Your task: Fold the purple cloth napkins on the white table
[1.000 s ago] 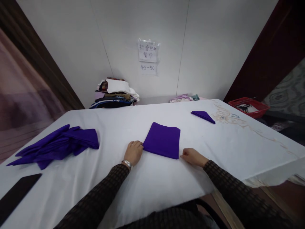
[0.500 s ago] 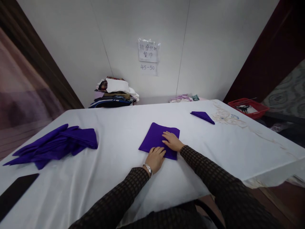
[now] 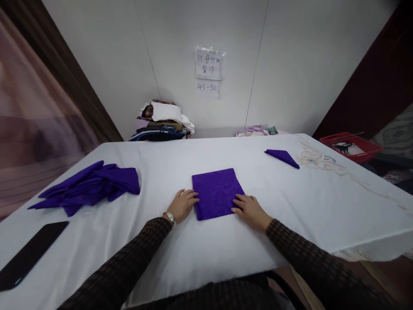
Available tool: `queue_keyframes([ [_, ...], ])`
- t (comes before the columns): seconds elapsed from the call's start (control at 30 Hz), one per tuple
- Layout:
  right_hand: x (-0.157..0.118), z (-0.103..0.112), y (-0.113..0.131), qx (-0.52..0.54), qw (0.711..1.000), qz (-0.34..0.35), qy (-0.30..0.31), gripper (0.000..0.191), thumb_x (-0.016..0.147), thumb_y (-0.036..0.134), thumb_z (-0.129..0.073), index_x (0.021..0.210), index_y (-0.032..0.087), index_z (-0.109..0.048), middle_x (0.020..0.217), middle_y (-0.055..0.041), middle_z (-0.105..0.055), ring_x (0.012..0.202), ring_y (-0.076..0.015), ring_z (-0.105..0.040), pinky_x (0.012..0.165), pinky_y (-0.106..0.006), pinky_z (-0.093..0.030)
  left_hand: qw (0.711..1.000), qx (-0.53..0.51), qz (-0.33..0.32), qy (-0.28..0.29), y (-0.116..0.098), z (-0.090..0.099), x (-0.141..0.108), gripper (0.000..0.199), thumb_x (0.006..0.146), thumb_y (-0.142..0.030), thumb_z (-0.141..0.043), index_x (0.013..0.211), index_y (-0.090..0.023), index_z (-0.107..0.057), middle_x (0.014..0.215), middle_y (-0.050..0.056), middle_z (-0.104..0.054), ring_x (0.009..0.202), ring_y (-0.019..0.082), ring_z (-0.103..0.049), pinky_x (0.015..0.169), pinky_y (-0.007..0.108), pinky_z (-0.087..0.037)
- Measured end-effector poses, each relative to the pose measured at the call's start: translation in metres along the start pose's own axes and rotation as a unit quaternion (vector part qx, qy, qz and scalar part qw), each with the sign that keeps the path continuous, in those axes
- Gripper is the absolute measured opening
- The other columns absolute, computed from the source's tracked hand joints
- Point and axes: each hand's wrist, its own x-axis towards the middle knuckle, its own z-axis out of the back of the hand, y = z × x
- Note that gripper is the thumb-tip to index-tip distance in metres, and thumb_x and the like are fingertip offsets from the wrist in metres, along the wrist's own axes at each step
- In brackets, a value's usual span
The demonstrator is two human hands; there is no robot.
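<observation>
A purple cloth napkin [image 3: 217,193], folded into a square, lies flat on the white tablecloth in front of me. At its left edge rests my left hand [image 3: 182,206], fingers stretched out with the tips touching the fabric. My right hand [image 3: 253,212] lies over the lower right edge, its fingers spread and slightly bent. Neither hand appears to grip the cloth, though the undersides of the fingers are hidden. Farther right is another purple napkin [image 3: 282,158], folded into a triangle. A loose heap of purple napkins [image 3: 93,185] is on the left.
A dark phone-like slab [image 3: 32,254] lies at the near left. Behind the table, a pile of folded clothes [image 3: 164,122] stands against the wall, under a paper sign [image 3: 209,64]. To the right is a red basket [image 3: 364,150] holding dark items.
The square napkin has turned and now sits straighter before me. My hands have moved apart from its top to its left and right edges. The view has shifted slightly left.
</observation>
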Motion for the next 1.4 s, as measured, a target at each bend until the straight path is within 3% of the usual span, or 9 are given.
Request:
queue_keyframes([
  [0.13, 0.005, 0.008, -0.004, -0.003, 0.999, -0.002, -0.037, 0.045, 0.092, 0.045, -0.039, 0.126, 0.02, -0.055, 0.136, -0.013, -0.049, 0.125, -0.0259, -0.043, 0.099, -0.043, -0.033, 0.996, -0.066, 0.021, -0.058, 0.0, 0.004, -0.005, 0.043, 0.081, -0.009, -0.039, 0.114, -0.024, -0.061, 0.121, 0.004, -0.062, 0.114, 0.018, -0.052, 0.101, 0.043, -0.036],
  [0.27, 0.048, 0.014, 0.003, -0.012, 0.998, 0.033, -0.054, 0.046, 0.092, 0.039, -0.039, 0.132, 0.017, -0.048, 0.142, -0.0134, -0.04, 0.134, -0.0267, -0.03, 0.105, -0.046, -0.025, 0.991, -0.069, 0.064, -0.096, -0.025, -0.001, 0.021, 0.036, 0.09, -0.029, -0.038, 0.117, -0.019, -0.059, 0.126, 0.008, -0.058, 0.121, 0.02, -0.048, 0.106, 0.04, -0.033],
  [0.47, 0.12, -0.004, 0.046, -0.006, 0.998, 0.067, -0.021, 0.058, 0.093, 0.045, -0.034, 0.14, 0.012, -0.034, 0.149, -0.0146, -0.028, 0.138, -0.0274, -0.019, 0.109, -0.047, -0.017, 0.983, 0.033, 0.18, 0.001, -0.039, -0.023, 0.053, 0.06, 0.088, -0.05, -0.038, 0.137, -0.014, -0.04, 0.148, 0.013, -0.031, 0.138, 0.029, -0.022, 0.11, 0.052, -0.017],
  [0.6, 0.147, -0.021, 0.045, -0.007, 0.999, 0.039, 0.01, 0.064, 0.092, 0.051, -0.028, 0.141, 0.01, -0.031, 0.15, -0.0147, -0.025, 0.139, -0.0269, -0.016, 0.11, -0.046, -0.012, 0.978, 0.037, 0.2, 0.043, -0.038, -0.036, 0.051, 0.066, 0.089, -0.057, -0.028, 0.141, -0.016, -0.033, 0.149, 0.012, -0.028, 0.139, 0.028, -0.019, 0.11, 0.054, -0.015],
  [0.8, 0.154, -0.032, 0.024, -0.005, 1.0, 0.001, 0.02, 0.069, 0.092, 0.057, -0.017, 0.143, 0.013, -0.028, 0.152, -0.0109, -0.021, 0.14, -0.0247, -0.012, 0.11, -0.047, -0.008, 0.978, 0.022, 0.199, 0.06, -0.039, -0.031, 0.049, 0.067, 0.089, -0.058, -0.025, 0.142, -0.018, -0.032, 0.151, 0.011, -0.024, 0.139, 0.029, -0.016, 0.109, 0.058, -0.011],
  [0.9, 0.153, -0.033, 0.024, -0.007, 1.0, 0.0, 0.024, 0.068, 0.092, 0.056, -0.018, 0.144, 0.014, -0.026, 0.152, -0.0101, -0.021, 0.14, -0.0239, -0.011, 0.11, -0.048, -0.008, 0.975, 0.002, 0.207, 0.085, -0.036, -0.02, 0.064, 0.063, 0.09, -0.056, -0.025, 0.14, -0.019, -0.035, 0.148, 0.012, -0.031, 0.137, 0.03, -0.023, 0.108, 0.059, -0.013],
  [1.0, 0.152, -0.033, 0.025, -0.009, 1.0, 0.006, 0.02, 0.063, 0.093, 0.05, -0.02, 0.144, 0.014, -0.026, 0.152, -0.0096, -0.02, 0.14, -0.0239, -0.011, 0.11, -0.048, -0.008, 0.978, 0.008, 0.201, 0.048, -0.027, -0.013, 0.084, 0.06, 0.092, -0.052, -0.022, 0.139, -0.019, -0.036, 0.148, 0.01, -0.031, 0.137, 0.028, -0.023, 0.11, 0.055, -0.01],
  [1.23, 0.154, -0.033, 0.026, -0.004, 1.0, 0.009, 0.021, 0.066, 0.092, 0.055, -0.02, 0.144, 0.014, -0.027, 0.152, -0.0094, -0.021, 0.14, -0.0234, -0.013, 0.11, -0.048, -0.009, 0.965, 0.022, 0.252, 0.068, -0.003, -0.033, 0.096, 0.073, 0.089, -0.061, -0.014, 0.143, -0.015, -0.027, 0.152, 0.01, -0.02, 0.14, 0.027, -0.013, 0.111, 0.053, -0.01],
  [1.4, 0.152, -0.025, -0.001, -0.002, 0.999, -0.043, 0.031, 0.068, 0.091, 0.057, -0.018, 0.144, 0.015, -0.025, 0.152, -0.0082, -0.02, 0.14, -0.021, -0.013, 0.111, -0.047, -0.009, 0.966, 0.013, 0.252, 0.065, -0.002, -0.037, 0.093, 0.077, 0.086, -0.065, -0.013, 0.144, -0.016, -0.027, 0.153, 0.009, -0.02, 0.14, 0.027, -0.012, 0.111, 0.055, -0.009],
])
